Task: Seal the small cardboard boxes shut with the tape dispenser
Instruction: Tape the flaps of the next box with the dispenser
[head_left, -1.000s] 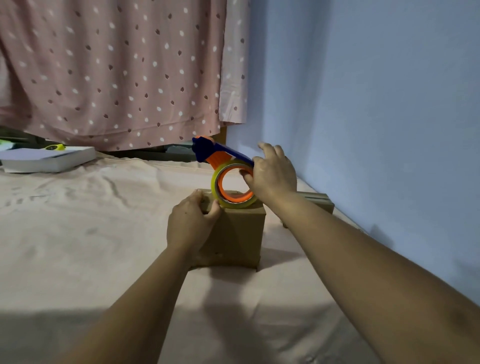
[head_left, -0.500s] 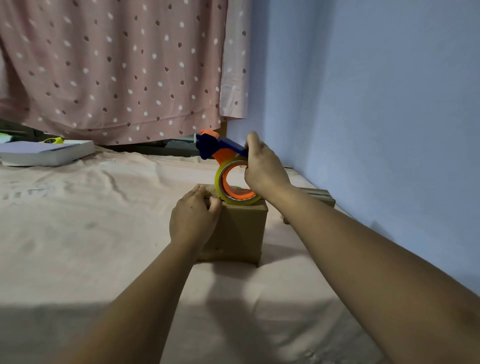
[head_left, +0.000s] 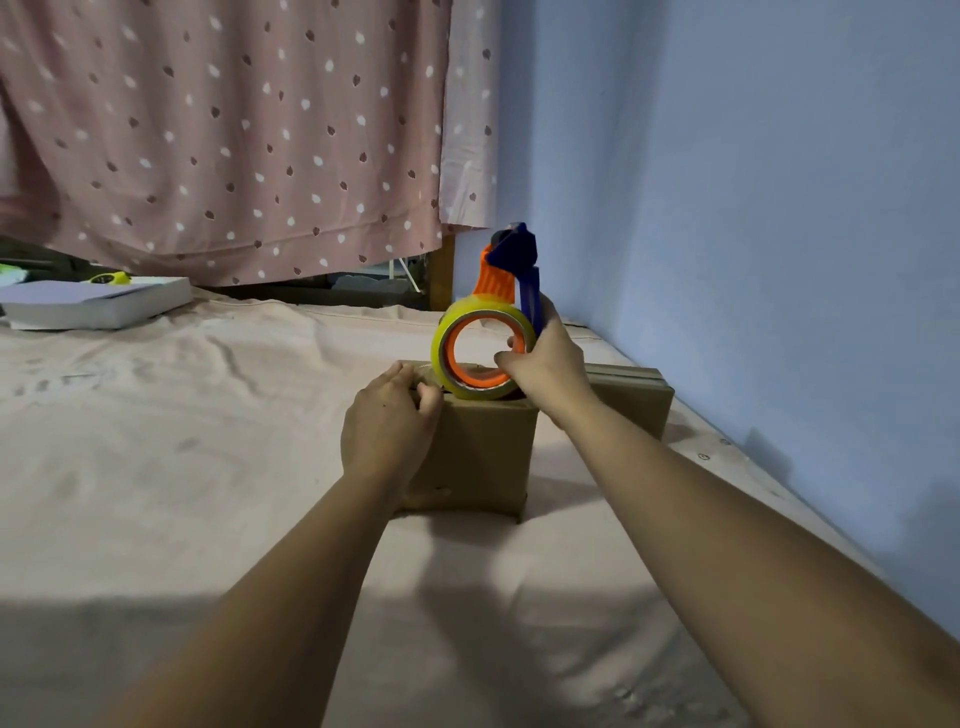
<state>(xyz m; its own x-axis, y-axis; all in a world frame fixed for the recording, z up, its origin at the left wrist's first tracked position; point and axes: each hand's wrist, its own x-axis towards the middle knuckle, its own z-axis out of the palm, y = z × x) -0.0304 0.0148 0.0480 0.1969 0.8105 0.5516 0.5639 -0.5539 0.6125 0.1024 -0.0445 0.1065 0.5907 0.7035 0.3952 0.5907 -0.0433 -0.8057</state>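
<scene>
Blue-and-orange tape dispenser (head_left: 511, 280), yellowish tape roll (head_left: 483, 353), brown cardboard box (head_left: 483, 452), pink dotted curtain (head_left: 223, 130)

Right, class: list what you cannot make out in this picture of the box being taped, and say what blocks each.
Top seam of the near box: head view, covered by the tape dispenser and left hand, so any tape laid is unseen.
Second box: head view, part hidden behind the right hand and wrist.
Yellow thing on the white book: head view, too small to name.
</scene>
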